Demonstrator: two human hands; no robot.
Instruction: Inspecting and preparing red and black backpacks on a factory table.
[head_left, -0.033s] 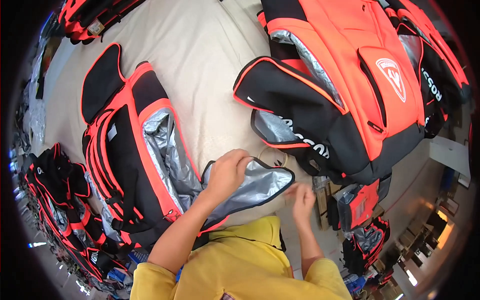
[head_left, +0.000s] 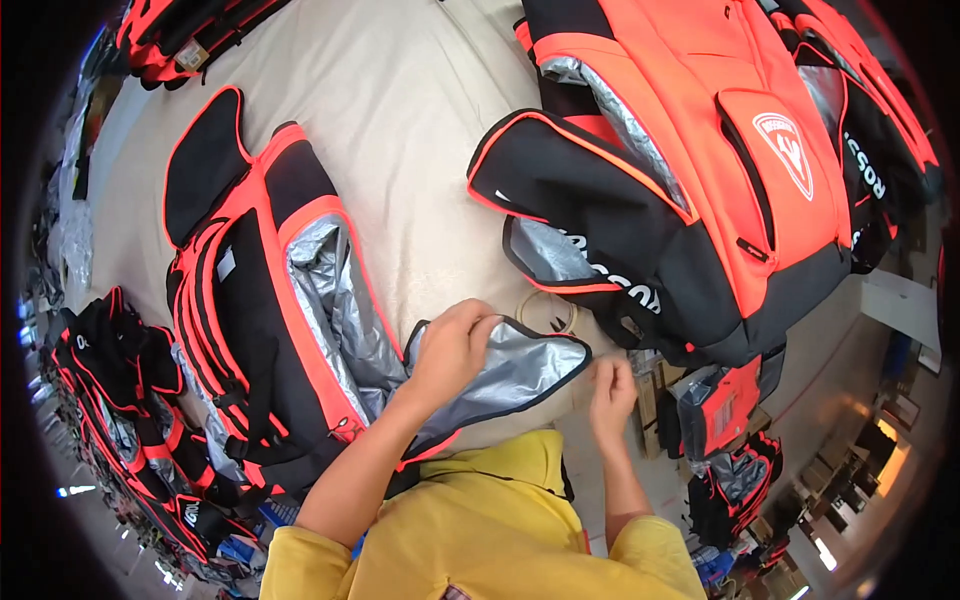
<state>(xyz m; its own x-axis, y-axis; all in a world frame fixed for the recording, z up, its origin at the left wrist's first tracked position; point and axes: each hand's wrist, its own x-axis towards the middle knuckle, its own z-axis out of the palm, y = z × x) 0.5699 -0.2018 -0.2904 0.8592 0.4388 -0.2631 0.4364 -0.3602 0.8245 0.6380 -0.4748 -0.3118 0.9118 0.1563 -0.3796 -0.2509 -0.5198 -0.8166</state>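
An orange and black bag [head_left: 310,370] with a silver lining lies open on the left of the cloth-covered table. Its flap [head_left: 510,370], silver inside with black edging, is spread to the right. My left hand [head_left: 455,350] pinches the flap's upper edge. Just right of the flap's pointed tip, my right hand [head_left: 612,393] hovers with its fingers curled together; whatever they may hold is too small to make out. Beyond the tip, a beige ring [head_left: 573,318], perhaps a tape roll, lies with small dark pieces inside it.
A larger orange and black backpack [head_left: 690,200] stands at the right, its black panels hanging open. More such bags are piled at the left [head_left: 130,400] and far left corner [head_left: 180,40]. A plastic-wrapped red item [head_left: 722,410] and another bag [head_left: 735,485] sit lower right.
My right hand has moved slightly right, and its fingers, blurred before, are now sharp and curled together. My left hand keeps its hold on the flap.
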